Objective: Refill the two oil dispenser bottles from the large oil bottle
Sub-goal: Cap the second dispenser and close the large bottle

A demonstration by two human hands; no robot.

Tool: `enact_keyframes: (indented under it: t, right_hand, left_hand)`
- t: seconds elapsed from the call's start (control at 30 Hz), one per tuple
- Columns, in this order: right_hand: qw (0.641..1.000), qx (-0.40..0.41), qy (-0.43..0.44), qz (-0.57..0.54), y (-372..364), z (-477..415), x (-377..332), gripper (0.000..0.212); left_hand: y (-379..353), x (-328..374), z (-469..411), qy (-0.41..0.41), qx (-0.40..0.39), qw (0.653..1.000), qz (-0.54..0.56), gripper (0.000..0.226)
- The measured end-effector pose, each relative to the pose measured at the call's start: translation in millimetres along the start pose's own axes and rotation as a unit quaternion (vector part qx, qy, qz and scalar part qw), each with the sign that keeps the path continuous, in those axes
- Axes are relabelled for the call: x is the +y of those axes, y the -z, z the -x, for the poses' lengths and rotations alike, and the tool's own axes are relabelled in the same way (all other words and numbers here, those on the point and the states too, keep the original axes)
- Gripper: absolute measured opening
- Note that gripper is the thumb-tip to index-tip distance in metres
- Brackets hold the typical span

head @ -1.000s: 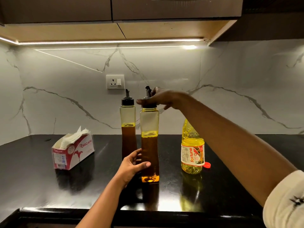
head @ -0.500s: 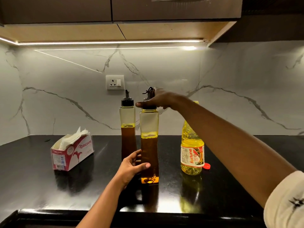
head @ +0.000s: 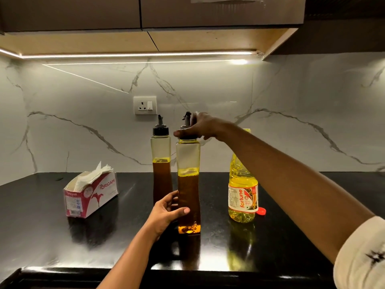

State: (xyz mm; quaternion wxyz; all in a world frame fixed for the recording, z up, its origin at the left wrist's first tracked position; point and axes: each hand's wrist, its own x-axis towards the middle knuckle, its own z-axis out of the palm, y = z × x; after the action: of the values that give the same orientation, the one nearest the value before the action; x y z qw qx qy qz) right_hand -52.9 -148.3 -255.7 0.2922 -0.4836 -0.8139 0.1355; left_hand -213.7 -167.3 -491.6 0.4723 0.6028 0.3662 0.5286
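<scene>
while upright, dispenser (head: 188, 159) in left hand (head: 166, 213)

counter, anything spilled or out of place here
No spill shows. Only the red cap is loose, lying on the counter right of the oil bottle instead of on it. The left hand and right hand hold the front dispenser upright.

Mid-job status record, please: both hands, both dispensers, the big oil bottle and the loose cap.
near dispenser: upright on counter, partly full
far dispenser: upright behind it, capped, partly full
left hand: grips near dispenser's lower body
right hand: grips near dispenser's top from above
large oil bottle: upright at right, neck behind forearm
red cap: on counter beside large oil bottle
</scene>
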Motion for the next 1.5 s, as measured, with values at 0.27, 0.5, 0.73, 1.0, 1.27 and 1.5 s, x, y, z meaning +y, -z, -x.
enact_keyframes:
  t: [0.27,0.5,0.73,1.0,1.27,1.5]
  right_hand:
    - [0.946,-0.174,-0.002,-0.274,23,-5,25,0.053]
    - [0.998,0.002,-0.025,-0.06,-5,-2,5,0.071]
    - [0.956,-0.107,-0.013,-0.274,22,-3,18,0.078]
    - [0.999,0.007,0.039,-0.032,3,-6,4,0.058]
    - [0.961,-0.128,0.0,-0.245,25,-1,15,0.071]
    - [0.992,-0.067,0.044,-0.099,8,-3,17,0.041]
  left_hand:
    - [1,0,1,-0.001,-0.003,1.0,0.0,0.093]
    - [1,0,-1,0.002,-0.002,1.0,0.001,0.091]
    - [1,-3,-1,0.007,0.007,1.0,0.008,0.095]
    - [3,-4,-2,0.008,0.007,1.0,0.002,0.095]
    - [0,-1,1,0.009,0.005,1.0,0.003,0.085]
    - [3,-3,0,0.015,0.005,1.0,-0.006,0.089]
